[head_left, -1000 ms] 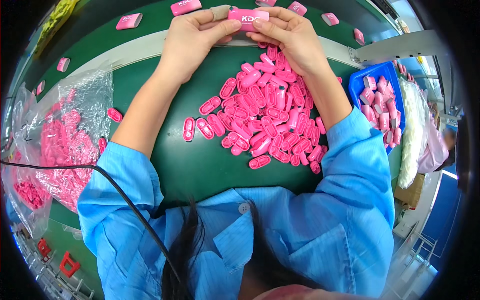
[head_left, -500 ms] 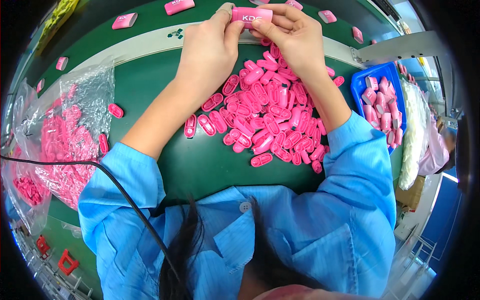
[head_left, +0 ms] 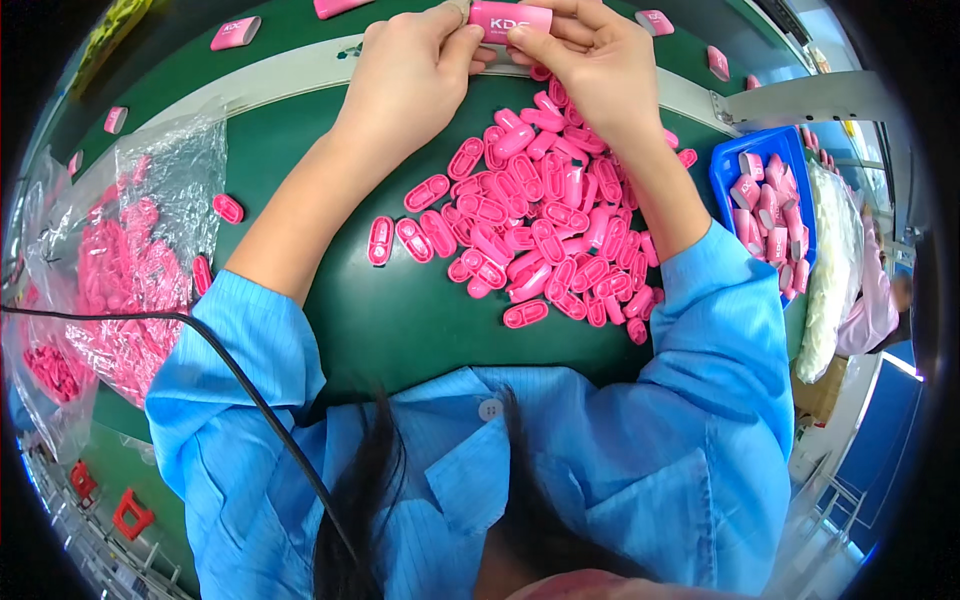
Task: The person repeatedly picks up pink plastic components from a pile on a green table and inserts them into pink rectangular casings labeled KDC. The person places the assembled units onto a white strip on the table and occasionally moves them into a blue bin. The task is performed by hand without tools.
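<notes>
- Nearest, a heap of pink oval parts (head_left: 545, 235) lies on the green counter (head_left: 400, 320), within easy reach.
- Farther out, the left hand (head_left: 410, 75) and right hand (head_left: 590, 70) meet, fingers clamped on each end of a pink case (head_left: 510, 20), steadying it above the counter's far edge.

Green worktable (head_left: 400, 330), grey rail (head_left: 270, 80), bright daylight.

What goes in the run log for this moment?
left hand + right hand: gripping pink case | pile of pink parts: beneath | blue bin: right
</notes>
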`<state>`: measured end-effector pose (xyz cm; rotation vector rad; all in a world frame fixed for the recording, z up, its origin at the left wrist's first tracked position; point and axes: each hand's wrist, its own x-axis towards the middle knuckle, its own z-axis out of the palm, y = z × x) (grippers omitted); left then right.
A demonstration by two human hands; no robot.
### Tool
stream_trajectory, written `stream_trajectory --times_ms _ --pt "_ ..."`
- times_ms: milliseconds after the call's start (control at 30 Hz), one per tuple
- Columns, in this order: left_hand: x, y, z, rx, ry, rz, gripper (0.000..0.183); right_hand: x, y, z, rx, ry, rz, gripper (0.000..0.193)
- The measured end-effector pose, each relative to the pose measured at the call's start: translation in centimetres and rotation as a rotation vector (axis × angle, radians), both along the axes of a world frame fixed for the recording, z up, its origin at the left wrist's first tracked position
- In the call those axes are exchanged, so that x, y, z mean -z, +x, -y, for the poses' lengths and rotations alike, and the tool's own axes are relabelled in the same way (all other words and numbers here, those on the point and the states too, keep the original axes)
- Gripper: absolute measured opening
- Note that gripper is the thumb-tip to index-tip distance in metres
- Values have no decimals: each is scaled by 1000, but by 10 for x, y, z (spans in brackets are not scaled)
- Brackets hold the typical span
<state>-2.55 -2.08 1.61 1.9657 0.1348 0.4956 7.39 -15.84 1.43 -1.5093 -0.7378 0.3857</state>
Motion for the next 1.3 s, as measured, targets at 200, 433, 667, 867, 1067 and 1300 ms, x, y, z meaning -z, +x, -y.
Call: stream_trajectory --times_ms 200,433,667,867,1067,1300 --pt "9 -3 -29 -264 656 131 28 6 25 -41 -95 -106 56 24" --pt "-32 -97 -16 -35 687 -77 28 20 57 -97 45 -357 181 39" --pt "10 -157 -4 224 633 -38 35 16 61 -76 44 -383 606 40" --pt "16 -104 2 153 648 67 34 19 44 -102 -29 -410 1133 44" --pt "21 -48 -9 37 678 272 29 21 68 -88 121 -637 1381 44" --pt "46 -1 -74 -379 791 -8 39 32 96 -71 91 -633 1164 51"
